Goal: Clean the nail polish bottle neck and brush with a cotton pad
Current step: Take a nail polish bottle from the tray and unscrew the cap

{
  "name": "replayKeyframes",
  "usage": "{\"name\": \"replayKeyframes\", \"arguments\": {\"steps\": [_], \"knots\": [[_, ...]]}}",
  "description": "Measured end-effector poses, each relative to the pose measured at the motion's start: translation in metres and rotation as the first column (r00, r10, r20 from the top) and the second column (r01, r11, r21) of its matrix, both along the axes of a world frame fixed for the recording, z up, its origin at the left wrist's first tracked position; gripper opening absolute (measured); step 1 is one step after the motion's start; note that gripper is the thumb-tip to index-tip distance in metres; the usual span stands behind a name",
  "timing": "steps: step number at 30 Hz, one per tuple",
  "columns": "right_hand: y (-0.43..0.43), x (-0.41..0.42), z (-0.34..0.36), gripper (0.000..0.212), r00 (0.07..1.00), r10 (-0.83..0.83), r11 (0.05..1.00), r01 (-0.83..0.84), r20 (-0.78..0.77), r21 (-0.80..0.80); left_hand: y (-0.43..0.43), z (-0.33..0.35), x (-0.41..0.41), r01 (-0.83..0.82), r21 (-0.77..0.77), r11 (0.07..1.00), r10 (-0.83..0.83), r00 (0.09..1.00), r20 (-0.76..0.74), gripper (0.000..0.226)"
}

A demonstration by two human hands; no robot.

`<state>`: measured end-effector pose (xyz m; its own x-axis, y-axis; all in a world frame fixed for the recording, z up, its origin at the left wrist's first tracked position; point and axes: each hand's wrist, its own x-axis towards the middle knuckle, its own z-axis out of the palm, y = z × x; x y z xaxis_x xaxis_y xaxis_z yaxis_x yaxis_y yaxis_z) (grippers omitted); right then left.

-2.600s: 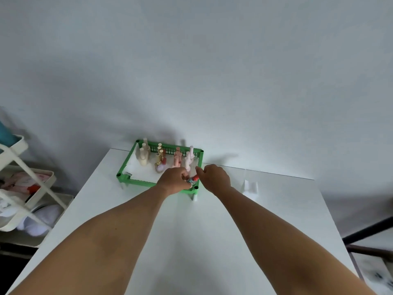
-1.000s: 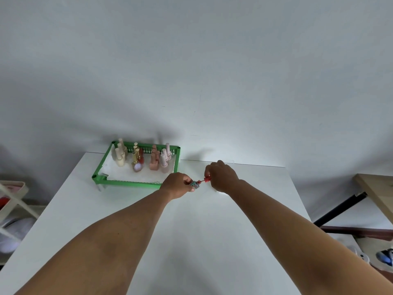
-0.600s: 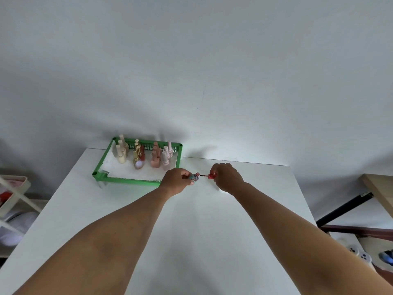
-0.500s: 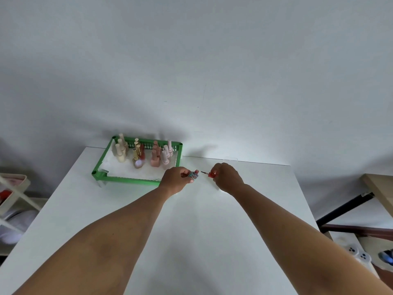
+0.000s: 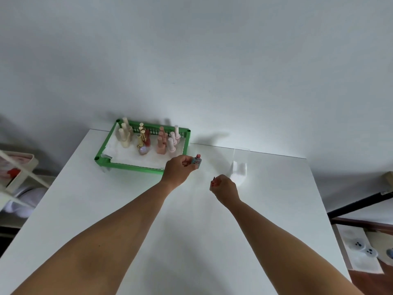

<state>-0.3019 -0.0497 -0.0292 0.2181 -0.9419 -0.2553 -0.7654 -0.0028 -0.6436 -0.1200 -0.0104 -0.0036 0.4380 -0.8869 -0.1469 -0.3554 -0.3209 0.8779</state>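
Your left hand is stretched out over the white counter, and its fingertips pinch a small nail polish bottle with a teal and red label. The bottle is uncapped, stands roughly upright, and its short pinkish neck points up. It sits just beside the near right corner of the green plastic tray, slightly to the right of the tray's front rim. Whether its base touches the counter or is held just above it cannot be told from this view.

Your right hand is closed around the red cap with its thin dark brush. The brush tip sticks up and away from your fist, toward the wall. This hand is lower in the view than the left one, and the brush is clearly apart from the bottle, with bare counter between them.

Inside the tray, on a white liner, stand several upright nail polish bottles in cream, gold, dark red and pale pink.

Just past your right hand, a clear plastic holder stands on the counter near its far edge. What it contains is too washed out to make out.

At the left edge, a cream-coloured tiered trolley stands beside the counter.
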Motion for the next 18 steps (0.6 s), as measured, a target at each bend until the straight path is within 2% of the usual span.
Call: {"name": "replayKeyframes", "arguments": {"steps": [18], "knots": [[0.001, 0.011, -0.028, 0.014, 0.997, 0.081, 0.996, -0.080, -0.018, 0.039, -0.018, -0.011, -0.004, 0.024, -0.017, 1.000, -0.024, 1.000, 0.012, 0.028]]}}
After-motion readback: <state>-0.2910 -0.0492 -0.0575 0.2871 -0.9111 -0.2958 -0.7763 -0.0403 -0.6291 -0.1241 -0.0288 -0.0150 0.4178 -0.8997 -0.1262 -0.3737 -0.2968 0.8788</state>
